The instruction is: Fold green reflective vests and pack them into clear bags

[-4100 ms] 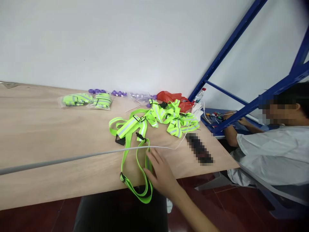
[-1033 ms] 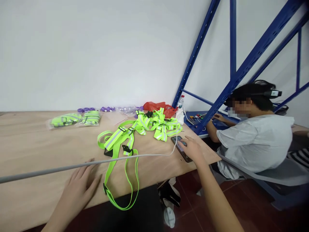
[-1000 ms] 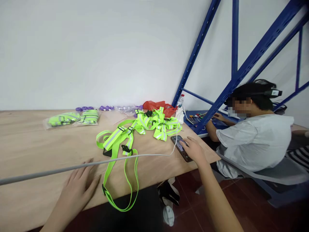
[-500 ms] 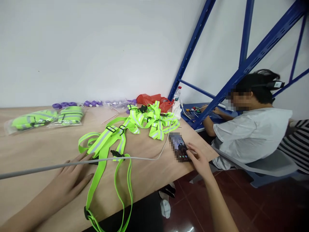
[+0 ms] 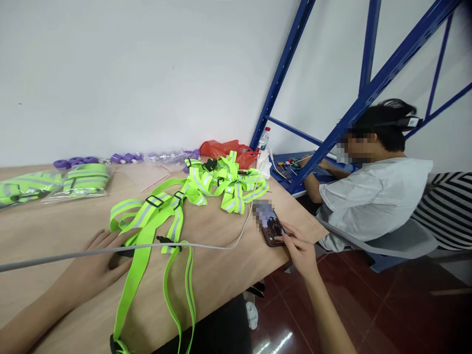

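On the table's near right part lies a smartphone (image 5: 271,228) with a lit screen, partly blurred. My right hand (image 5: 300,253) grips its right edge, thumb over the lower screen and fingers along the side. Farther left, my left hand (image 5: 101,260) rests on the tabletop with thumb and fingers apart, its fingertips against a neon-green reflective strap harness (image 5: 145,216). A small black piece (image 5: 128,252) shows between that thumb and the fingers; its kind is unclear. Loose green straps (image 5: 190,280) hang over the front edge. A grey cable (image 5: 155,245) crosses in front of the harness.
Bagged green straps (image 5: 86,179), purple rolls (image 5: 75,162) and a red plastic bag (image 5: 228,151) lie along the wall. A water bottle (image 5: 263,139) stands by a blue rack post (image 5: 282,73). Another person (image 5: 376,196) sits on the right, working at a blue surface.
My right hand has closed on the phone's edge, its thumb now over the screen. The phone has turned slightly. The whole view has shifted, so things sit farther left.
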`<state>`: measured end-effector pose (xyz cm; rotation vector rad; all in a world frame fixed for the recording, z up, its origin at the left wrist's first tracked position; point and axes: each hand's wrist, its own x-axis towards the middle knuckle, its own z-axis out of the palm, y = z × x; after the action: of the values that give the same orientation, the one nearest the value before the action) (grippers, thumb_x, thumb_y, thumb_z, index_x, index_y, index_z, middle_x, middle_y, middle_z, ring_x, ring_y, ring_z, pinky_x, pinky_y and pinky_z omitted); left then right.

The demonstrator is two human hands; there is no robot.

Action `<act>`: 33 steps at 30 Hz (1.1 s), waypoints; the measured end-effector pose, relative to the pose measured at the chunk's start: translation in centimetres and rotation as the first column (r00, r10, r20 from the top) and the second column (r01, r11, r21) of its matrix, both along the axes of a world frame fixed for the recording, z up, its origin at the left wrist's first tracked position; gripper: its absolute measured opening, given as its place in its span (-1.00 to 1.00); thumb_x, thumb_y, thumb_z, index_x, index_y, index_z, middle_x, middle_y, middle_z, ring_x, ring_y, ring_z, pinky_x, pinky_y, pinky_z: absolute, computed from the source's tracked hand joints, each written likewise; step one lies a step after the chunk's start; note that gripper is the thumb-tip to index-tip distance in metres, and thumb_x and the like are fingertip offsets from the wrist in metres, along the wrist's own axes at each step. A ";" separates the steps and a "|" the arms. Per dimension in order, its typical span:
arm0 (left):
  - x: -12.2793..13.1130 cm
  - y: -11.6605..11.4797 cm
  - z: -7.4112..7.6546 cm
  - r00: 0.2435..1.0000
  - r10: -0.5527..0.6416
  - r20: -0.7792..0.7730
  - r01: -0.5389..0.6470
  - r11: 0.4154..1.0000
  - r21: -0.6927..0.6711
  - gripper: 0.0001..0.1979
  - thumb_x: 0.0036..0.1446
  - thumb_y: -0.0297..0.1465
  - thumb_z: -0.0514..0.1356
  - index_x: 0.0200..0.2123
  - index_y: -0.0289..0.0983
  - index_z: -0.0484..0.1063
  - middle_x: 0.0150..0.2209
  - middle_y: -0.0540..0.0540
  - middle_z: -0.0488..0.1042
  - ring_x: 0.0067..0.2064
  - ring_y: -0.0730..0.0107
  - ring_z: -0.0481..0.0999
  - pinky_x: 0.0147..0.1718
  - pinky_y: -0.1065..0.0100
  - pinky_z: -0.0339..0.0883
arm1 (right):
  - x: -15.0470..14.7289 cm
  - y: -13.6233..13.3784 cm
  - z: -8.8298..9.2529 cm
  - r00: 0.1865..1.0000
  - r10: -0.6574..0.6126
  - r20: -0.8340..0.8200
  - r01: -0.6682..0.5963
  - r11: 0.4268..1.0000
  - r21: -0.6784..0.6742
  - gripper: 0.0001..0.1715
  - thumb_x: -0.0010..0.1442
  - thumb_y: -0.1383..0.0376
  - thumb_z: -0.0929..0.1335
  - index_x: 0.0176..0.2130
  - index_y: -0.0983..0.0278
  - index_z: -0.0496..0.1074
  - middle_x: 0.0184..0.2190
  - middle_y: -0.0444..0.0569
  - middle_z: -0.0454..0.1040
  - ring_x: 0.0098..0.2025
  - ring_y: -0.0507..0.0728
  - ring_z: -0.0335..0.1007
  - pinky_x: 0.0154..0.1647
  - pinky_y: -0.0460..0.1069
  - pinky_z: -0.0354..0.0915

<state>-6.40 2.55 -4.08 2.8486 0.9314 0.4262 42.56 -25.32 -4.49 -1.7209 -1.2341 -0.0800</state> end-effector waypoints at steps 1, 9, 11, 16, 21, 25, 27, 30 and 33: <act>0.0 0.0 0.1 1.000 0.007 0.014 -0.007 1.000 -0.013 -0.39 0.31 -0.05 0.06 0.35 -0.14 0.16 0.25 -0.17 0.41 0.24 -0.06 0.36 0.26 -0.06 0.12 | -0.1 0.2 -0.2 1.000 -0.022 0.012 0.021 1.000 0.008 -0.70 0.32 0.13 0.36 -0.30 0.09 0.71 0.03 0.08 0.60 0.04 0.29 0.53 0.05 0.22 0.43; 0.5 0.0 1.2 0.995 0.020 0.102 -0.007 0.992 -0.129 -0.40 0.25 -0.02 0.15 0.28 -0.10 0.22 0.17 -0.15 0.46 0.20 0.01 0.44 0.15 0.11 0.35 | -0.2 0.3 -0.9 0.995 -0.082 0.052 0.082 0.997 -0.012 -0.65 0.36 0.11 0.31 -0.07 0.15 0.65 0.11 0.11 0.54 0.13 0.29 0.48 0.16 0.23 0.37; 0.5 0.0 1.4 0.993 0.017 0.120 -0.001 0.992 -0.129 -0.40 0.24 -0.03 0.16 0.28 -0.08 0.22 0.17 -0.14 0.47 0.18 0.00 0.46 0.12 0.12 0.39 | -0.3 0.2 -1.0 0.991 -0.097 0.087 0.102 0.994 -0.050 -0.57 0.36 0.08 0.29 0.09 0.15 0.56 0.18 0.11 0.49 0.21 0.30 0.42 0.23 0.25 0.32; 0.5 -0.3 1.5 0.989 0.026 0.146 -0.007 0.991 -0.130 -0.39 0.25 -0.05 0.15 0.31 -0.08 0.22 0.22 -0.15 0.44 0.20 -0.01 0.45 0.09 0.13 0.41 | -0.6 0.1 -0.8 0.969 -0.051 0.240 0.102 0.973 -0.205 -0.45 0.38 0.05 0.25 0.27 0.13 0.36 0.33 0.10 0.30 0.33 0.34 0.25 0.27 0.30 0.27; 0.6 -0.5 1.3 0.987 0.040 0.158 -0.016 0.989 -0.148 -0.45 0.28 -0.07 0.11 0.26 -0.16 0.31 0.19 -0.19 0.47 0.18 0.01 0.45 0.11 0.12 0.36 | -0.3 0.1 -1.1 0.946 -0.009 0.325 0.098 0.961 -0.257 -0.48 0.40 0.05 0.21 0.24 0.10 0.40 0.37 0.07 0.23 0.35 0.36 0.22 0.25 0.31 0.28; 1.0 -0.9 1.8 0.989 0.080 0.127 -0.054 0.979 -0.195 -0.44 0.24 -0.10 0.18 0.23 -0.20 0.37 0.21 -0.21 0.44 0.20 -0.01 0.42 0.13 0.12 0.34 | 0.5 -0.1 -2.0 0.930 0.039 0.366 0.066 0.960 -0.270 -0.51 0.43 0.06 0.17 0.17 0.07 0.47 0.37 0.04 0.23 0.34 0.39 0.21 0.23 0.33 0.28; 1.2 -1.2 2.3 0.987 0.079 0.141 -0.048 0.976 -0.213 -0.44 0.25 -0.12 0.18 0.26 -0.21 0.34 0.21 -0.21 0.44 0.21 0.00 0.41 0.15 0.12 0.32 | 1.2 -0.2 -2.5 0.926 0.021 0.377 0.075 0.968 -0.239 -0.46 0.43 0.04 0.16 0.25 0.13 0.38 0.36 0.11 0.24 0.34 0.42 0.21 0.21 0.34 0.28; 1.3 -1.5 2.6 0.984 0.076 0.163 -0.039 0.975 -0.220 -0.47 0.27 -0.16 0.15 0.25 -0.21 0.35 0.19 -0.21 0.45 0.21 0.04 0.41 0.19 0.08 0.28 | 2.7 -0.5 -3.5 0.920 0.041 0.390 0.056 0.971 -0.233 -0.40 0.44 0.03 0.16 0.33 0.18 0.28 0.35 0.16 0.25 0.35 0.43 0.20 0.22 0.33 0.26; 1.3 -1.6 2.3 0.979 0.114 0.172 -0.077 0.975 -0.207 -0.48 0.23 -0.16 0.14 0.23 -0.16 0.38 0.17 -0.19 0.47 0.21 0.08 0.42 0.16 0.08 0.31 | 4.5 -0.6 -4.8 0.901 0.096 0.423 0.014 0.968 -0.250 -0.39 0.44 0.03 0.17 0.33 0.23 0.26 0.35 0.21 0.25 0.35 0.44 0.21 0.21 0.31 0.27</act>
<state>-5.09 0.95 -1.80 2.5438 1.0163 0.5595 47.04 -25.94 -9.29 -1.9574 -1.6644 -0.3102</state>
